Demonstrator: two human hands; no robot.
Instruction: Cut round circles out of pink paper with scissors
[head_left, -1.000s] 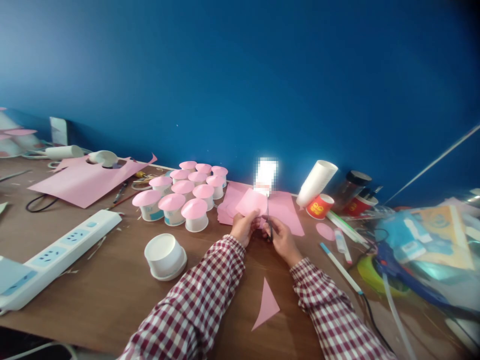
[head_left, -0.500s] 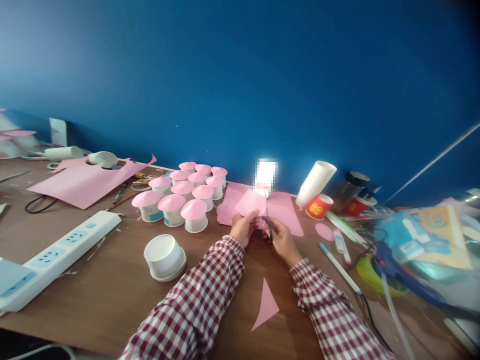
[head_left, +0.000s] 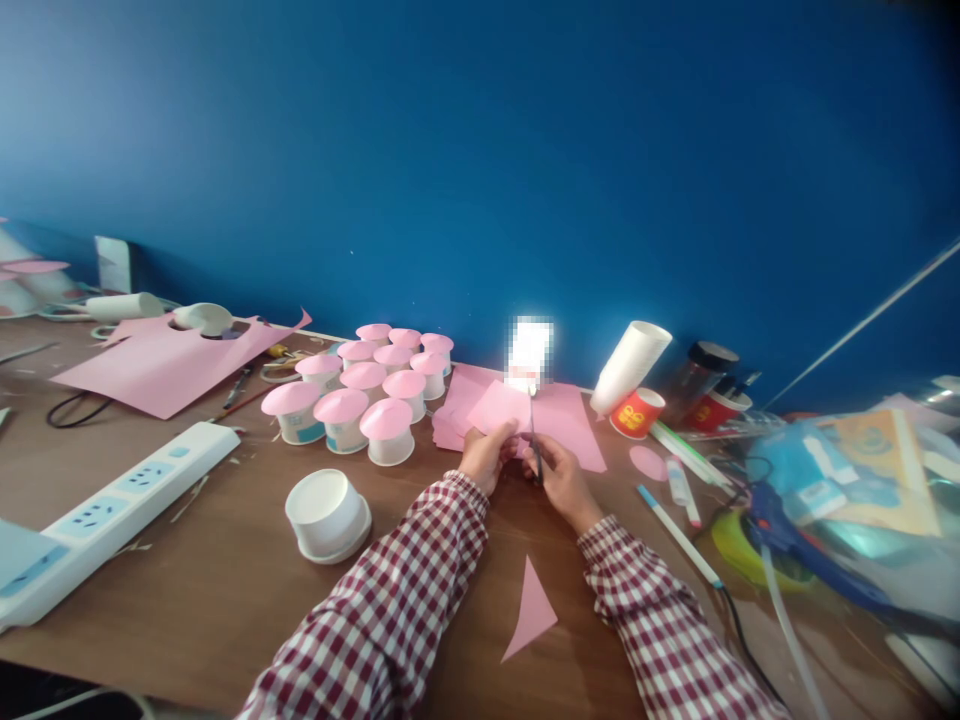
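Observation:
Between thumb and fingers, my left hand (head_left: 487,456) pinches a piece of pink paper (head_left: 498,406). My right hand (head_left: 561,470) is closed round a pair of scissors (head_left: 535,455), whose blades point away from me at the right edge of that piece. Behind both hands, larger pink sheets (head_left: 571,425) lie against the wall. A pink paper offcut (head_left: 531,612) rests on the table between my forearms. To the left stand several white cups with pink cone tops (head_left: 387,420).
A white bowl-shaped cup (head_left: 324,512) sits left of my arm, near a power strip (head_left: 120,520). At right are stacked paper cups (head_left: 634,365), a red cup (head_left: 637,412), markers (head_left: 679,535) and a blue glue gun (head_left: 814,560). A cut pink sheet (head_left: 165,365) lies far left.
Both hands stay almost in place, with the paper and scissors still held. The view has shifted very slightly.

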